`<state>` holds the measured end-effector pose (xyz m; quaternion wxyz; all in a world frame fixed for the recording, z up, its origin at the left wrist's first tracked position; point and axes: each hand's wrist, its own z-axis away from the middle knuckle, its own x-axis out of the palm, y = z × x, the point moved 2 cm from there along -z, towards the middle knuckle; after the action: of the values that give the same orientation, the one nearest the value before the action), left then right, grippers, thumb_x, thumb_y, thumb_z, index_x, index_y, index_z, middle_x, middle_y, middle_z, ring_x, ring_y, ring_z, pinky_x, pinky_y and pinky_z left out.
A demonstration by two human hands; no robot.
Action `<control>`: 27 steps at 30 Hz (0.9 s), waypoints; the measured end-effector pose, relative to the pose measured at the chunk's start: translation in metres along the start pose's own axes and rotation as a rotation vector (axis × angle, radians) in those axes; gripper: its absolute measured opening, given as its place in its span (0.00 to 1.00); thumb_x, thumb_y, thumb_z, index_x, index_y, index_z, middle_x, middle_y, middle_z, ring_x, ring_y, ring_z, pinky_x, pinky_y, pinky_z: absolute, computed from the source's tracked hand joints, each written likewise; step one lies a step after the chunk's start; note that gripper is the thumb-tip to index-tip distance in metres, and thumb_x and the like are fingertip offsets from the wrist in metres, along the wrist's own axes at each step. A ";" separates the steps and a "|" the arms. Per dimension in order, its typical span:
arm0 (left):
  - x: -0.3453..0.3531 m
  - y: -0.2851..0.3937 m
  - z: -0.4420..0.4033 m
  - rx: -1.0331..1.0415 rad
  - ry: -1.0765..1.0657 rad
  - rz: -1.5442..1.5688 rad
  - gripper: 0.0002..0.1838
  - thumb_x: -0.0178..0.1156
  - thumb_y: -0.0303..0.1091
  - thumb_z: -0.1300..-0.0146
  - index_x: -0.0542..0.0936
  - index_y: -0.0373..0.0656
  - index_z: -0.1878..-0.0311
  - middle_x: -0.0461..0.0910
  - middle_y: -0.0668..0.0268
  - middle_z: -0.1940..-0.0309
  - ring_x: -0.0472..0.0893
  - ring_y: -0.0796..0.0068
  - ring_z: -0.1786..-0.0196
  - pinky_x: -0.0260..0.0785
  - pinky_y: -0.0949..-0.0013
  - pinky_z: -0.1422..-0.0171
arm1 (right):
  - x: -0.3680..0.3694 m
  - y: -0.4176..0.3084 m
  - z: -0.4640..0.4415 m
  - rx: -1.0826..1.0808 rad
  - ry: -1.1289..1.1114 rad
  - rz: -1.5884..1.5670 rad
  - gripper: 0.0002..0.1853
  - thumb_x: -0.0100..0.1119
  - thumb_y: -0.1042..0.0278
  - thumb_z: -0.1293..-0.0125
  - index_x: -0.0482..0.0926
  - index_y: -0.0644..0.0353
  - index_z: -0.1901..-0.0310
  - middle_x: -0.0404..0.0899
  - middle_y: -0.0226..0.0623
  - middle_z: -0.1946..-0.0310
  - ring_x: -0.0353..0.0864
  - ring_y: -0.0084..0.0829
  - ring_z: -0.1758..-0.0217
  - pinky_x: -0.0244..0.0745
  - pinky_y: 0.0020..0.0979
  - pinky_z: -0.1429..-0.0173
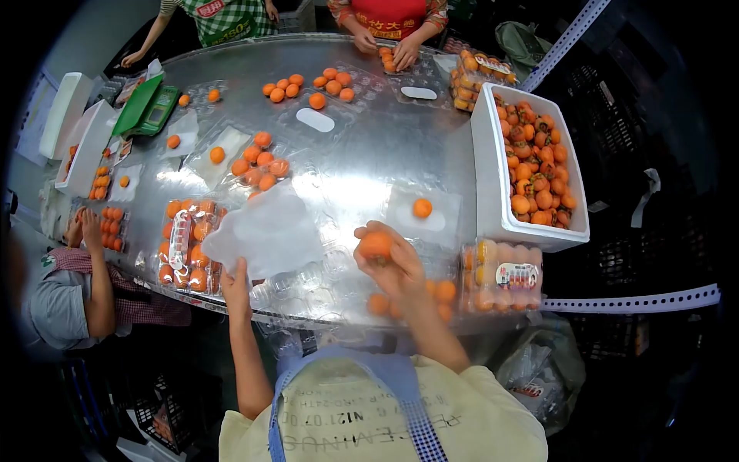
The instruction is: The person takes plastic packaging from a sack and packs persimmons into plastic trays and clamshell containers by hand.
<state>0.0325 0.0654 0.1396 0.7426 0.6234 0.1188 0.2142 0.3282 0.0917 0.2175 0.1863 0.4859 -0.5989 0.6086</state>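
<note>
My left hand (237, 285) pinches the lower edge of a translucent white sheet (269, 231) above the metal table. In my right hand (396, 262) is an orange persimmon (376, 244), held by the fingers. Several loose persimmons (443, 291) lie under and beside my right wrist. Clear plastic trays (296, 292) sit between my hands near the table edge. A filled pack with a label (185, 246) stands left of my left hand, and another labelled pack (504, 277) is right of my right forearm. One persimmon (422, 208) rests on a white sheet beyond my right hand.
A white foam box (486, 169) full of persimmons stands at the right. Clusters of persimmons (265, 165) lie mid-table. A green scale (150, 108) is at the far left. Co-workers' hands (396, 52) are across the table, and a person (69, 296) is at the left.
</note>
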 end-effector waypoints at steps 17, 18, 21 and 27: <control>-0.016 0.006 0.052 0.083 0.270 0.085 0.21 0.59 0.43 0.38 0.71 0.41 0.47 0.77 0.64 0.57 0.79 0.75 0.64 0.73 0.74 0.70 | -0.153 -0.289 0.070 -0.661 0.978 1.942 0.20 0.59 0.65 0.41 0.73 0.59 0.47 0.74 0.45 0.52 0.73 0.43 0.49 0.67 0.37 0.45; -0.014 0.005 0.053 0.075 0.237 0.081 0.20 0.60 0.43 0.38 0.71 0.41 0.48 0.77 0.65 0.58 0.78 0.76 0.65 0.73 0.74 0.70 | -0.162 -0.296 0.076 -0.592 0.997 2.024 0.20 0.60 0.65 0.42 0.73 0.59 0.47 0.73 0.48 0.51 0.72 0.46 0.47 0.67 0.39 0.43; -0.009 0.000 0.058 0.035 0.220 0.050 0.17 0.60 0.41 0.39 0.72 0.42 0.53 0.77 0.66 0.60 0.77 0.77 0.68 0.72 0.75 0.70 | -0.204 -0.305 0.084 -0.484 0.849 2.227 0.22 0.61 0.62 0.43 0.73 0.60 0.48 0.73 0.49 0.50 0.71 0.48 0.46 0.65 0.40 0.42; 0.037 0.026 0.084 0.036 0.226 0.023 0.40 0.63 0.41 0.42 0.53 0.56 0.30 0.69 0.67 0.45 0.74 0.77 0.53 0.73 0.74 0.75 | -0.099 -0.253 0.058 -0.352 0.636 1.775 0.30 0.63 0.53 0.44 0.70 0.59 0.42 0.71 0.46 0.45 0.67 0.41 0.38 0.58 0.41 0.34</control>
<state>0.0978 0.0122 0.1846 0.7107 0.6099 0.1984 0.2892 0.5995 0.1281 0.2639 -0.1184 -0.3677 -0.7530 0.5327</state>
